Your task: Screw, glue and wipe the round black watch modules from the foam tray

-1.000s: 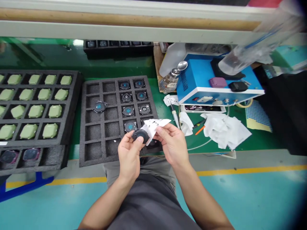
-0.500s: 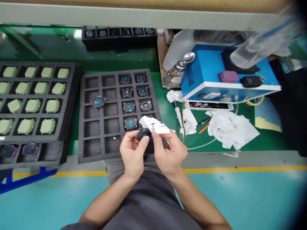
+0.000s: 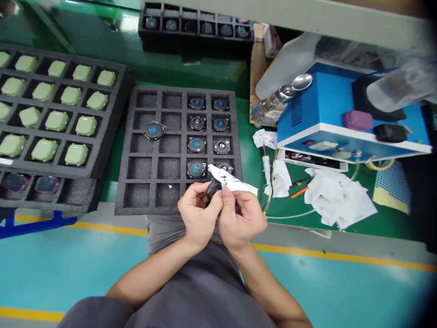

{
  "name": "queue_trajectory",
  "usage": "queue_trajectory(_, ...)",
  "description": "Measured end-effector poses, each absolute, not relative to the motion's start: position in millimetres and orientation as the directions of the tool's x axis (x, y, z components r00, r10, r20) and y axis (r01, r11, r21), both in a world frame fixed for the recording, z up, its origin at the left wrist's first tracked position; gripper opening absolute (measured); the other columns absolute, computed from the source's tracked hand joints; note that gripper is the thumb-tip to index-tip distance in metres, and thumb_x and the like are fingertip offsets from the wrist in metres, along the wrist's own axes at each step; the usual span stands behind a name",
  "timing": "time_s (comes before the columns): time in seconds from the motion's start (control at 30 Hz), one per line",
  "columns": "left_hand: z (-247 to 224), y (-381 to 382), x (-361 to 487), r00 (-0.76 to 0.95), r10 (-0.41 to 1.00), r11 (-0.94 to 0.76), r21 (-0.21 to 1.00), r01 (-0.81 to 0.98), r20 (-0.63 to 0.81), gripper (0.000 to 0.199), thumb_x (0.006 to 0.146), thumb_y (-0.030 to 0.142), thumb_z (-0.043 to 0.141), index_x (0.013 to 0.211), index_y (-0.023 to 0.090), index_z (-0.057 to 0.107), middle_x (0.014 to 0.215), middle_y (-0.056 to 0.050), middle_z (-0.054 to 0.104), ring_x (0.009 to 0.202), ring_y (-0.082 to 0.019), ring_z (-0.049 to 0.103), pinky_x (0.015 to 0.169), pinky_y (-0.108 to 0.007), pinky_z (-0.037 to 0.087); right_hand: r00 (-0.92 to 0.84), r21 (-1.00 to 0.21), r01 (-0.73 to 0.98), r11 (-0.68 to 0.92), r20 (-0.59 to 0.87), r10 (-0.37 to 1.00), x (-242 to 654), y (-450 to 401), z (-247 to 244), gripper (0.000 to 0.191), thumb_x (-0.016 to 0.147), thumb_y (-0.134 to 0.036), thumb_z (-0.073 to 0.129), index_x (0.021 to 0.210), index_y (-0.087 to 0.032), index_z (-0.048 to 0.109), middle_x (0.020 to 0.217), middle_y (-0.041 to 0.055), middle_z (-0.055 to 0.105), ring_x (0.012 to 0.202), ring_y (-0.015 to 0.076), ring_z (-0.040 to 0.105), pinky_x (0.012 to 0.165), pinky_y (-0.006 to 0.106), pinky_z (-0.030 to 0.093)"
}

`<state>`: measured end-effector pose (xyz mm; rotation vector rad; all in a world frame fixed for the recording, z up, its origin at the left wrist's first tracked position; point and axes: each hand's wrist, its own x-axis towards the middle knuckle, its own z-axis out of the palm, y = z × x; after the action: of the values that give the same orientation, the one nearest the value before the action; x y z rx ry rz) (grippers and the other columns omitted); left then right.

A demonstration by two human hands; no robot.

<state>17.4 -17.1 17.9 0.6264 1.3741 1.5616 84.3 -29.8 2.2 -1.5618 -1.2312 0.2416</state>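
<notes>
My left hand (image 3: 200, 214) is closed around a black round watch case (image 3: 212, 187), held between thumb and fingers; part of it is hidden. A white wipe with dark smudges (image 3: 230, 180) is pinched in my right hand (image 3: 241, 216), against the watch case. Both hands meet over the front edge of a dark foam tray (image 3: 141, 209). Its two right columns hold several round black watch cases (image 3: 197, 145). One more watch case (image 3: 153, 130) lies askew across a divider on the tray's left side.
To the left stands a foam tray (image 3: 112, 150) of green square cases (image 3: 75, 155). On the right are a blue machine (image 3: 307, 105), a glass bottle with a metal top (image 3: 269, 107), crumpled wipes (image 3: 336, 193), a syringe-like tool (image 3: 266, 166) and an orange pen (image 3: 299, 192).
The view has shifted and turned slightly. My hands have drawn closer together, and the watch case is now tilted more on edge, with the wipe against it.
</notes>
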Motion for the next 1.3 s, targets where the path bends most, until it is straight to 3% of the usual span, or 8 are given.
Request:
queue_trajectory(0.23,24,-16,15,-0.308,0.906,0.155,0.905,-0.396,-0.289,0.022,0.062,0.018,0.083,0.082,0.014,0.074,0.077,-0.004,0.076,0.069,-0.014,0.069,0.066,-0.024,0.056,0.514,-0.993,0.118,0.015,0.074,0.854,77,-24,19,0.021,0.087,-0.036,0.071,0.078,-0.018,0.063,0.066,-0.0019,0.067,0.060,0.0109,0.062,0.060,0.024,0.052)
queue_trajectory(0.37,20,-17,11,-0.212,0.933,0.178,0.886,-0.428,-0.290,0.023,0.068,0.017,0.081,0.090,0.014,0.076,0.087,-0.006,0.077,0.079,-0.016,0.070,0.076,-0.026,0.057,0.473,-0.976,-0.217,0.015,-0.091,0.876,93,-3,41,0.020,0.082,-0.037,0.074,0.082,-0.019,0.064,0.078,0.0001,0.068,0.072,0.0120,0.064,0.071,0.026,0.054)
queue_trajectory(0.5,13,-19,1,-0.273,0.928,0.091,0.866,-0.492,-0.253,0.023,0.074,0.022,0.081,0.096,0.018,0.075,0.091,-0.003,0.074,0.085,-0.013,0.067,0.083,-0.023,0.053,0.374,-0.922,-0.384,-0.042,-0.196,0.907,120,12,48,0.022,0.079,-0.036,0.076,0.087,-0.019,0.065,0.089,0.0033,0.071,0.082,0.0155,0.068,0.080,0.032,0.057)
queue_trajectory(0.67,24,-12,-9,-0.254,0.935,0.052,0.804,-0.593,-0.248,0.026,0.069,0.027,0.085,0.092,0.018,0.074,0.086,-0.002,0.070,0.080,-0.013,0.063,0.081,-0.026,0.052,0.154,-0.860,-0.449,-0.243,-0.342,0.927,135,9,39,0.021,0.080,-0.039,0.075,0.083,-0.020,0.065,0.075,0.0003,0.068,0.066,0.0134,0.062,0.066,0.029,0.054)
queue_trajectory(0.87,31,-3,2,-0.151,0.958,0.089,0.751,-0.654,-0.244,0.027,0.066,0.026,0.086,0.088,0.017,0.073,0.086,-0.003,0.069,0.079,-0.013,0.062,0.078,-0.025,0.051,0.001,-0.737,-0.575,-0.356,-0.435,0.900,130,6,40,0.022,0.079,-0.039,0.077,0.086,-0.019,0.068,0.079,0.0008,0.072,0.069,0.0134,0.064,0.068,0.027,0.054)
queue_trajectory(1.0,28,-2,7,-0.212,0.945,0.070,0.790,-0.609,-0.248,0.028,0.066,0.026,0.087,0.089,0.018,0.073,0.086,-0.003,0.068,0.079,-0.013,0.062,0.077,-0.024,0.051,0.022,-0.794,-0.531,-0.298,-0.364,0.931,132,1,42,0.032,0.084,-0.048,0.070,0.095,-0.019,0.072,0.084,0.0036,0.074,0.079,0.0154,0.067,0.071,0.027,0.053)
queue_trajectory(1.1,26,-2,8,-0.243,0.940,0.060,0.817,-0.573,-0.239,0.029,0.065,0.026,0.088,0.089,0.018,0.073,0.087,-0.002,0.068,0.081,-0.013,0.062,0.079,-0.024,0.050,0.077,-0.838,-0.469,-0.280,-0.355,0.932,134,-6,40,0.035,0.077,-0.045,0.078,0.099,-0.018,0.075,0.094,0.0065,0.077,0.086,0.0157,0.068,0.072,0.025,0.052)
queue_trajectory(1.3,27,-4,12,-0.274,0.943,0.032,0.871,-0.490,-0.189,0.028,0.066,0.027,0.088,0.089,0.019,0.074,0.085,-0.001,0.068,0.078,-0.012,0.062,0.076,-0.022,0.050,0.147,-0.867,-0.421,-0.265,-0.354,0.924,134,-9,34,0.035,0.068,-0.041,0.085,0.096,-0.020,0.078,0.093,0.0059,0.078,0.075,0.0129,0.065,0.065,0.025,0.052)
